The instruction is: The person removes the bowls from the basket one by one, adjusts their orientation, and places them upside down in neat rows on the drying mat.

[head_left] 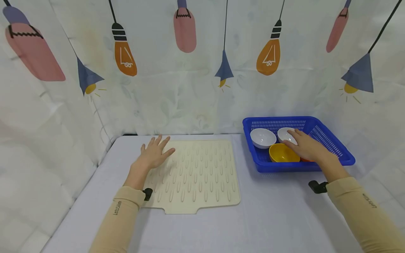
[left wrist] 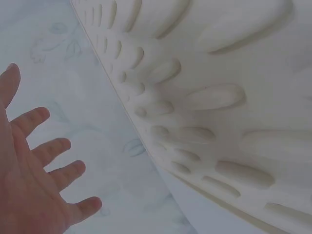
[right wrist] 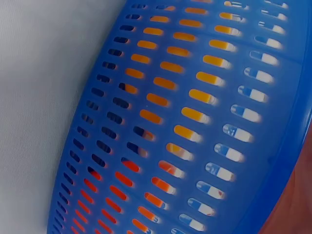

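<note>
Right hand spread loosely, apparently gripping nothing, I reach over the rightmost white bowl in the blue basket, likely a pick-up's first step, which calls next for pinching its rim.

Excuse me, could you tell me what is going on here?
A person has the right hand in a blue basket, at the right-hand white bowl; whether it grips the bowl is unclear. The left-hand white bowl, a yellow bowl and a mostly hidden orange-red item are also in the basket. The left hand, fingers spread, is over the far left part of a cream board, holding nothing.
</note>
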`<move>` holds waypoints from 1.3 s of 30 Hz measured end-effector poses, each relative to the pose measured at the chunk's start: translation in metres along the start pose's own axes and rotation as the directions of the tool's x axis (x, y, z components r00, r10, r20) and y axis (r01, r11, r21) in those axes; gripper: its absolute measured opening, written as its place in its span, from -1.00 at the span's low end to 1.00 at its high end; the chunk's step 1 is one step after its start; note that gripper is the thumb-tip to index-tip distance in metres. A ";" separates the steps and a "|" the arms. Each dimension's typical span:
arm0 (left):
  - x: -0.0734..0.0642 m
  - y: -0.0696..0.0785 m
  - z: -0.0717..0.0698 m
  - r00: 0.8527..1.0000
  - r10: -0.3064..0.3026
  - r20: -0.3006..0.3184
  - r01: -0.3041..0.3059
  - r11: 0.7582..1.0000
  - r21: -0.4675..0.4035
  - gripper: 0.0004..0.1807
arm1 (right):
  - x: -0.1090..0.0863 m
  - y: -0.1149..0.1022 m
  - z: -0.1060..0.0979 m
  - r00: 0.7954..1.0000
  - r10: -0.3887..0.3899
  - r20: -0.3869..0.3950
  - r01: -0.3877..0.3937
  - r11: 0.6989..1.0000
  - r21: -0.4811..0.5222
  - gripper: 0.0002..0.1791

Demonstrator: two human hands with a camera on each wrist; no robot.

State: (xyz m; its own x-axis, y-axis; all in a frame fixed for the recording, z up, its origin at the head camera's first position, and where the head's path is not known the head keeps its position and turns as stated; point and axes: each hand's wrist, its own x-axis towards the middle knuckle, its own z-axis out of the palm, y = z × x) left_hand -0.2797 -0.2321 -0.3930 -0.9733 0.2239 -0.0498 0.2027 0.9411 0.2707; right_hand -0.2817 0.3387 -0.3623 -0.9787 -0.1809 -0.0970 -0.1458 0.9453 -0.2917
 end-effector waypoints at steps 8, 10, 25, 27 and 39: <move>0.000 -0.004 0.004 1.000 -0.001 -0.011 0.000 0.999 -0.051 -0.20 | 0.003 0.006 -0.003 0.999 0.014 -0.033 -0.013 0.999 0.033 -0.05; -0.001 -0.006 0.005 1.000 -0.002 -0.010 0.001 0.996 -0.088 -0.21 | 0.005 0.010 -0.004 0.999 0.015 -0.038 -0.014 0.999 0.040 -0.06; -0.011 -0.038 0.007 0.998 -0.065 0.020 0.068 0.928 -0.365 -0.25 | 0.010 0.028 -0.016 0.999 0.049 -0.011 -0.047 0.994 0.102 -0.05; -0.014 -0.042 0.005 0.994 -0.100 0.042 0.109 0.913 -0.394 -0.25 | 0.010 0.031 -0.018 0.998 0.061 -0.003 -0.060 0.991 0.119 -0.04; -0.028 -0.063 -0.001 0.956 -0.264 0.127 0.287 0.754 -0.591 -0.18 | 0.014 0.045 -0.029 0.989 0.119 0.083 -0.135 0.966 0.222 0.03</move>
State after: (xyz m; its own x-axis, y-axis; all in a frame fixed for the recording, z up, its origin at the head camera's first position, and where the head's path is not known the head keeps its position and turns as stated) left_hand -0.2654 -0.2976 -0.4076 -0.9705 -0.0022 -0.2411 -0.1897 0.6238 0.7582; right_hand -0.3057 0.3865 -0.3493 -0.9738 -0.0887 -0.2094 0.0233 0.8771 -0.4797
